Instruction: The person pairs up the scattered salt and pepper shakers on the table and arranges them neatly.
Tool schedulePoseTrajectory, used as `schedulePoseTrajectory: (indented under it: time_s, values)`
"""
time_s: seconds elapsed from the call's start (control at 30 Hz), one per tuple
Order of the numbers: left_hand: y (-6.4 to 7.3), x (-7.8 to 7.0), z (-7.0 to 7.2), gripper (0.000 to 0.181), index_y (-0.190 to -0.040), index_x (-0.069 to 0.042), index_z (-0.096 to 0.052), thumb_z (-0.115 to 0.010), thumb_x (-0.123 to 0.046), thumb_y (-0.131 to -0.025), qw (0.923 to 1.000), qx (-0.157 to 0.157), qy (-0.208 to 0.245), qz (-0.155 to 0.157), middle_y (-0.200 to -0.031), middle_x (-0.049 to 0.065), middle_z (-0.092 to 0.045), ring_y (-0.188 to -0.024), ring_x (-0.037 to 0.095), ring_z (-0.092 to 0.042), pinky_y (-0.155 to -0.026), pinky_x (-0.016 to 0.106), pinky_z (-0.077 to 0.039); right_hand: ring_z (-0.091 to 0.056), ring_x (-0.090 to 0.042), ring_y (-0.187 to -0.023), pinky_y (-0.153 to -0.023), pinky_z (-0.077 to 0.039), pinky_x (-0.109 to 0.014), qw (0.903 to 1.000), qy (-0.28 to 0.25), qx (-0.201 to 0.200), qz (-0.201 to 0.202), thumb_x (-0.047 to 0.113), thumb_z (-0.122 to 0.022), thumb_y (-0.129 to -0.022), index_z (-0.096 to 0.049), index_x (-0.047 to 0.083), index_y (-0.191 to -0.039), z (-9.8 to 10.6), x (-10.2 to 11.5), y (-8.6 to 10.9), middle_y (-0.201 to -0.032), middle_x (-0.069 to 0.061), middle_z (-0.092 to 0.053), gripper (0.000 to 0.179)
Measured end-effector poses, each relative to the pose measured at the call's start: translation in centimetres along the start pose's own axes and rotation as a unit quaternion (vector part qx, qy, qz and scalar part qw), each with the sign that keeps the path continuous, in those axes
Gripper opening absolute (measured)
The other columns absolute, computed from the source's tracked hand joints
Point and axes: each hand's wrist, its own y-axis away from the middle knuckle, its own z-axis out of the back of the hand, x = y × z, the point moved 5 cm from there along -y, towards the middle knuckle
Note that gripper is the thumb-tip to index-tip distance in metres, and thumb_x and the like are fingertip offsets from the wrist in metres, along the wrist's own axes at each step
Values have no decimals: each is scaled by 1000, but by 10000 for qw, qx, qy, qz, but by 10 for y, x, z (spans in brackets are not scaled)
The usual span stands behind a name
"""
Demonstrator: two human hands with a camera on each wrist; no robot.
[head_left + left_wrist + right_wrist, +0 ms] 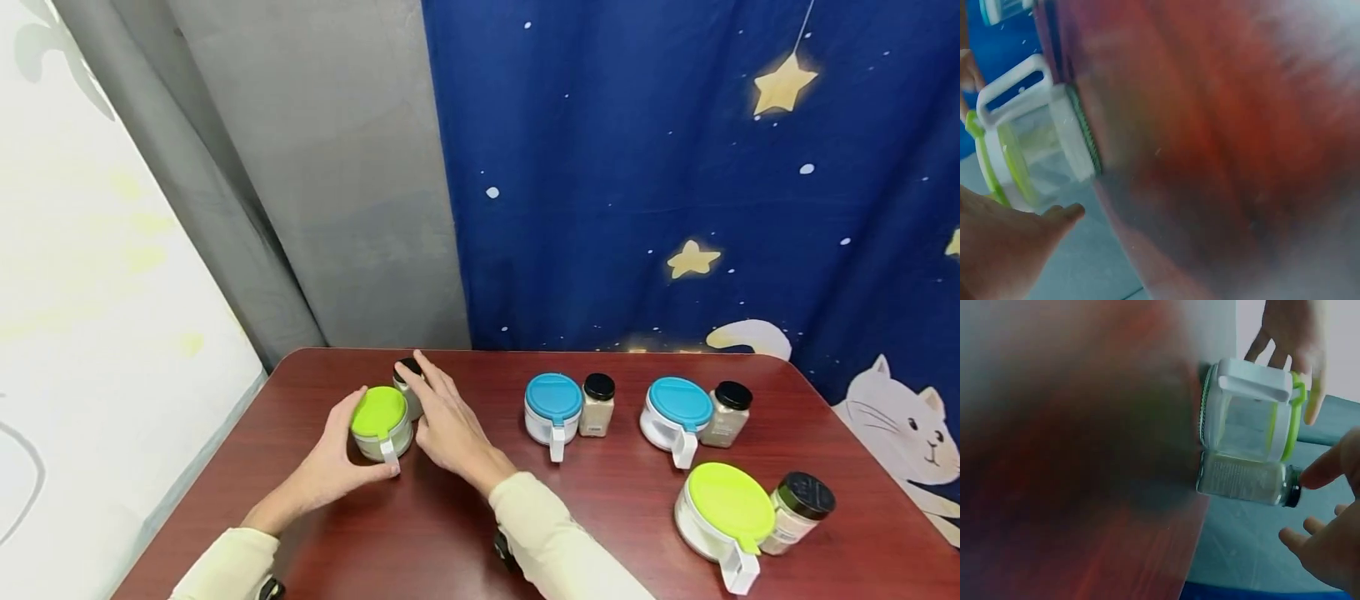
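Observation:
At the table's left stands a clear jar with a lime-green flip lid and white handle (380, 414). My left hand (330, 467) curves loosely around its left and near sides, fingers spread; firm contact cannot be made out. Close behind the jar is a small clear bottle with a black cap (1241, 478), upright and partly hidden by my right hand (455, 433) in the head view. The right hand's fingers are extended beside the cap, with a fingertip at or very near it in the right wrist view. Jar and bottle stand side by side.
Right of the hands, two blue-lidded jars (553, 408) (678, 408) each stand beside a black-capped bottle (597, 408) (726, 417). Nearer at right are a larger lime-lidded jar (723, 508) and a black-capped shaker (798, 512). Curtains (600, 167) hang behind the table (465, 533).

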Motion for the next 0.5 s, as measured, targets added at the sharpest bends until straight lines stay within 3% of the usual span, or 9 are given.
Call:
schedulePoseTrajectory:
  time_s: [0.1, 0.2, 0.27, 0.37, 0.5]
  values:
    - [0, 2, -9, 108, -144, -18, -19, -80, -49, -60, 9995, -28, -290, -82, -145, 10, -8, -129, 29, -16, -93, 53, -28, -18, -20, -132, -97, -33, -36, 9977, 402, 550, -15, -7, -63, -65, -20, 24, -145, -12, -6, -15, -150, 6, -3, 95]
    - [-1, 3, -11, 102, -141, -19, -26, -79, -51, -59, 9996, -124, -271, -24, -143, 11, -11, -126, 29, -21, -91, 51, -30, -22, -21, -130, -94, -37, -36, 9923, 835, 910, 6, -3, -68, -66, -23, 21, -144, -20, -14, -20, -149, 3, -11, 93]
    - [-2, 4, -11, 100, -138, -19, -30, -80, -51, -58, 9996, -154, -243, -34, -141, 11, -16, -124, 27, -25, -91, 49, -31, -28, -21, -126, -90, -39, -35, 9906, 1069, 847, 81, 1, -66, -71, -29, 19, -142, -21, -17, -20, -146, 0, -20, 82]
    - [-5, 7, -8, 100, -136, -18, -33, -81, -50, -55, 9997, -132, -211, -42, -136, 8, -25, -119, 22, -31, -90, 45, -33, -34, -22, -115, -85, -41, -32, 9917, 1187, 435, 212, 5, -61, -78, -41, 18, -132, -18, -20, -17, -135, -3, -31, 60]
    - [-7, 6, -3, 105, -138, -17, -25, -85, -42, -55, 9997, 12, 202, 142, -127, 5, -37, -111, 19, -41, -89, 44, -34, -36, -22, -110, -77, -43, -25, 9960, 889, 62, 108, 4, -59, -80, -44, 19, -120, -14, -26, -10, -127, -5, -31, 45]
